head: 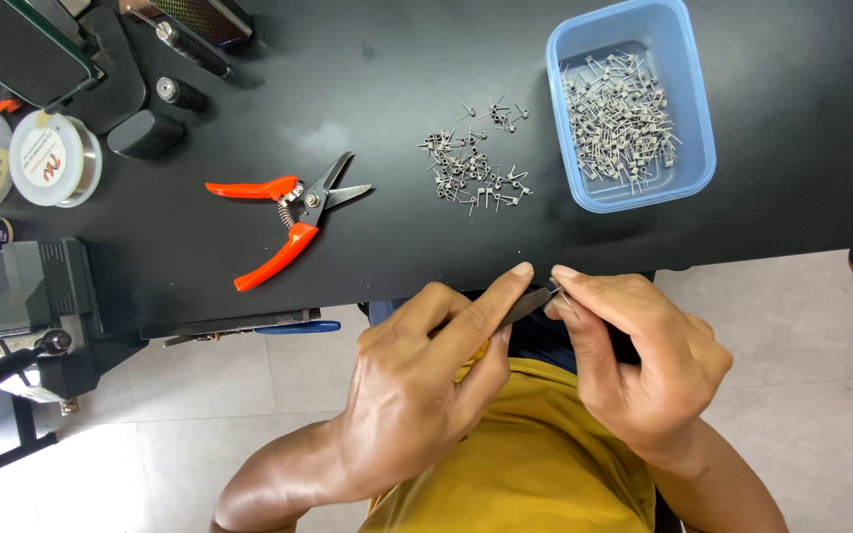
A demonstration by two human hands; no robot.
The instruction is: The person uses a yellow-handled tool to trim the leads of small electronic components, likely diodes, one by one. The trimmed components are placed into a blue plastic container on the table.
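My left hand (425,380) grips a thin dark tool (528,305), like tweezers or a slim rod, its tip pointing right. My right hand (641,350) pinches a tiny wire coil (561,292) at that tip, thumb and forefinger closed on it. Both hands hover just off the near edge of the black table (387,59), over my lap. A loose heap of small wire coils (476,163) lies on the table ahead. To its right, a blue plastic tub (695,109) holds many more coils.
Orange-handled cutters (288,212) lie open left of the heap. A wire spool (51,158), small dark cylinders (180,94) and a dark box (145,133) sit at the far left. A clamped stand (46,316) is at the table's left edge. Grey floor tiles lie below.
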